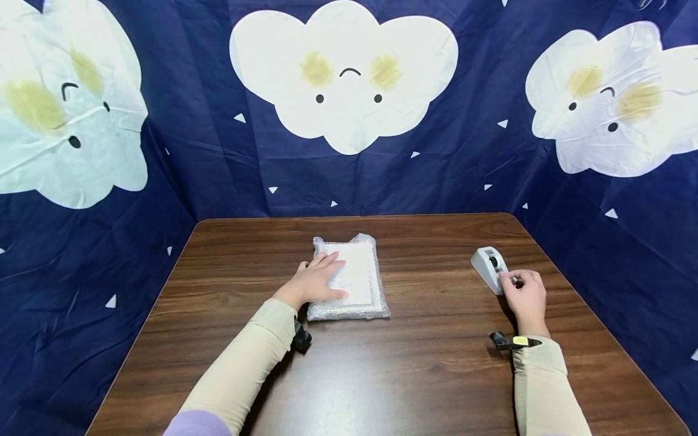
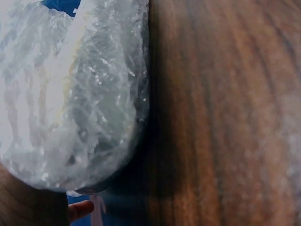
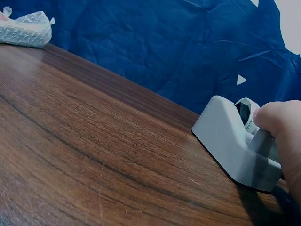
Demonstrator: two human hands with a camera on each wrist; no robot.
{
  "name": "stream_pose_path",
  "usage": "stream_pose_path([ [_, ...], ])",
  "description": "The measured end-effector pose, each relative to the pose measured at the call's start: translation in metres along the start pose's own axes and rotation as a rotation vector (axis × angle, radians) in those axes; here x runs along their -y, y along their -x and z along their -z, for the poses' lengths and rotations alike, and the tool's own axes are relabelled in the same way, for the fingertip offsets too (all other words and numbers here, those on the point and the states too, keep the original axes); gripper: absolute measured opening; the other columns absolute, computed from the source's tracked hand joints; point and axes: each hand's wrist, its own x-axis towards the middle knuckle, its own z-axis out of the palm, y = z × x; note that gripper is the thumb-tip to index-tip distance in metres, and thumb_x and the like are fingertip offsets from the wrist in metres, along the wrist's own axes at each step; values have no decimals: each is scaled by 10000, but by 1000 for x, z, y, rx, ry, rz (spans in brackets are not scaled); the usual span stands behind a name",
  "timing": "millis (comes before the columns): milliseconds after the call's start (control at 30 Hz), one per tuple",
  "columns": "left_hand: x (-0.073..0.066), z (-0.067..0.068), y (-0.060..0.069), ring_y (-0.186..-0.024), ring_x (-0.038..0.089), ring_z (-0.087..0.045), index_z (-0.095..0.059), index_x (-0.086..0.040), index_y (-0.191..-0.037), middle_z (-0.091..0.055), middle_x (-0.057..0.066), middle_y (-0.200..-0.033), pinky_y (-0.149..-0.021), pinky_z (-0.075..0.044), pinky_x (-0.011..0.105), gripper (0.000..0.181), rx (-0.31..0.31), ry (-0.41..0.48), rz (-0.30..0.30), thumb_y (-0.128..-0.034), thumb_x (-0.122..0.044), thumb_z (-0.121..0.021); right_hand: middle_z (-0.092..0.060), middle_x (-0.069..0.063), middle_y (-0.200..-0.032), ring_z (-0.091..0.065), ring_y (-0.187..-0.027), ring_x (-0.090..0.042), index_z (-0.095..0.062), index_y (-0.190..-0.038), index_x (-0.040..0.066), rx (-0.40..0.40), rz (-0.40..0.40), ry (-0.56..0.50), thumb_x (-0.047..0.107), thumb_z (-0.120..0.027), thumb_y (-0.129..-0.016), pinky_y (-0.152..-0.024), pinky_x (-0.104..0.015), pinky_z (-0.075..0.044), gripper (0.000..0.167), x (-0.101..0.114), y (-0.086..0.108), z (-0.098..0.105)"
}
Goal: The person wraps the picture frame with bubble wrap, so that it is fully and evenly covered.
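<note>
A flat, pale rectangular item in bubble wrap (image 1: 357, 281) lies near the middle of the table. My left hand (image 1: 315, 283) rests on its left side with the fingers spread. Close up in the left wrist view, the rounded edge of the bubble wrap (image 2: 101, 108) fills the left half. At the right, a light grey tape dispenser (image 1: 483, 266) stands on the table, a roll of tape (image 3: 250, 123) seated in it. My right hand (image 1: 528, 301) is at the dispenser's near end, thumb and fingers pinching at the tape there; the tape's free end is hidden.
The brown wood-grain table (image 1: 425, 363) reaches back to a dark blue cloth (image 1: 218, 169) with white clouds, which also hangs along both sides. Dark wrist cameras sit on the left wrist (image 1: 301, 336) and right wrist (image 1: 504, 342).
</note>
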Motion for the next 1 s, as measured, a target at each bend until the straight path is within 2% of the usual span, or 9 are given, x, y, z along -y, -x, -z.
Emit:
stream_pose_path([
  [167, 0, -1, 0, -1559, 309, -46, -288, -240, -1613, -125, 3, -1699, -1156, -158, 669, 891, 0, -4, 0, -895, -645, -628, -588, -248, -1099, -546, -1034, -399, -668, -906, -78, -57, 31, -60, 167, -719, -895, -873, -455, -379, 250, -3, 2, -4],
  [367, 1, -2, -1, -1558, 318, -48, -292, -236, -1612, -131, 9, -1699, -1152, -159, 673, 891, -4, -1, -7, -894, -644, -629, -598, -225, -1095, -547, -1038, -350, -662, -879, -83, -65, 31, -75, 107, -735, -894, -848, -366, -362, 204, 1, 4, -5],
  [533, 1, -2, -1, -1559, 311, -35, -283, -236, -1614, -120, 8, -1701, -1156, -148, 673, 887, -2, 2, -5, -901, -638, -626, -595, -222, -1097, -546, -1048, -353, -671, -891, -94, -44, 6, -60, 94, -739, -902, -876, -412, -383, 200, 9, 3, -2],
  [633, 1, -1, -1, -1560, 302, -30, -278, -242, -1615, -112, 3, -1702, -1162, -144, 666, 883, -1, 3, -1, -904, -633, -626, -586, -246, -1088, -537, -1043, -380, -678, -924, -111, -2, -38, -46, 117, -725, -919, -878, -448, -390, 233, 14, 2, 1],
  [700, 1, -1, -1, -1559, 305, -33, -278, -241, -1616, -113, 5, -1702, -1161, -147, 667, 885, -2, 3, -1, -903, -634, -626, -607, -249, -1059, -552, -974, -339, -682, -960, -112, 34, -115, -46, 161, -702, -944, -824, -402, -412, 273, 18, 0, 4],
  [800, 0, -1, -2, -1558, 317, -37, -281, -237, -1615, -116, 13, -1701, -1156, -149, 678, 888, 1, 6, -4, -901, -634, -628, -633, -149, -963, -572, -837, -195, -674, -978, -77, 88, -307, -141, 225, -664, -973, -723, -279, -437, 302, 23, -1, 10],
  [900, 1, -2, -3, -1558, 320, -39, -285, -240, -1614, -117, 13, -1701, -1154, -152, 684, 886, 2, 4, -4, -900, -638, -627, -629, 18, -882, -566, -745, -43, -676, -908, 36, 102, -499, -331, 234, -646, -981, -654, -184, -474, 213, 28, -1, 16],
  [1000, 2, -3, -3, -1559, 311, -38, -281, -249, -1614, -112, 5, -1702, -1155, -157, 680, 883, 2, -3, -1, -901, -645, -619, -642, 95, -812, -614, -726, -11, -676, -792, 90, 89, -619, -613, 132, -638, -979, -682, -165, -531, 196, 31, 0, 21],
])
